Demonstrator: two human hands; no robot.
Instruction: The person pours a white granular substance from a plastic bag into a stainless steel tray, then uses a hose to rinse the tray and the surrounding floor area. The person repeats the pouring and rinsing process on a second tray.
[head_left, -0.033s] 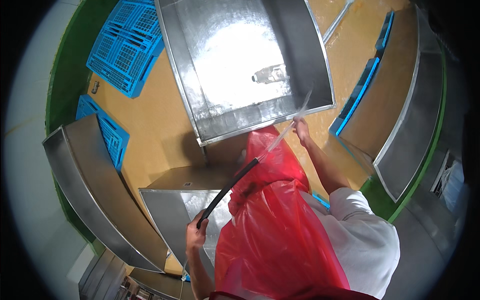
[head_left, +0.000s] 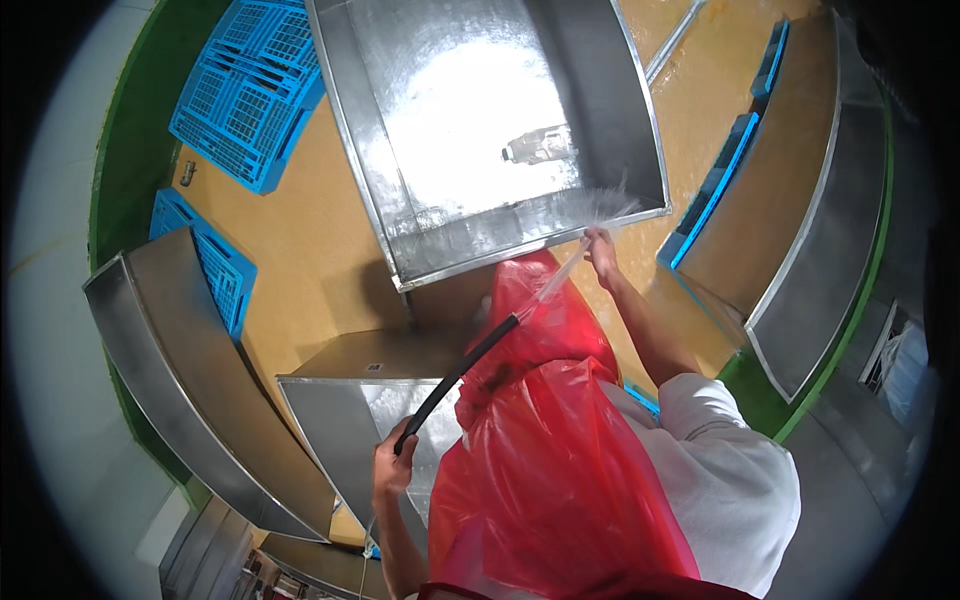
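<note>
My left hand [head_left: 391,461], low and left of the red apron [head_left: 560,450], is closed around the black part of a hose [head_left: 455,380]. From there the hose slants forward and right, and its front length turns clear. Close to the near right corner of a large metal tub [head_left: 470,268], my right hand [head_left: 600,256] grips the clear front end with its fingers. Past that hand, water [head_left: 612,205] fans out over the tub's near right part. Inside the tub lies a clear plastic bottle [head_left: 540,147], on its side on the bright, wet-looking bottom.
Blue pallets [head_left: 248,92] lie on the tan floor [head_left: 305,225] at the left. A metal tub stands on edge at the left [head_left: 160,370], another metal box [head_left: 350,420] sits beside my left arm, and a long metal tub [head_left: 815,270] stands at the right.
The water beyond my right hand has spread from a narrow jet into a wide fan. Both hands stay almost in place, and the bottle has not visibly moved in the tub.
</note>
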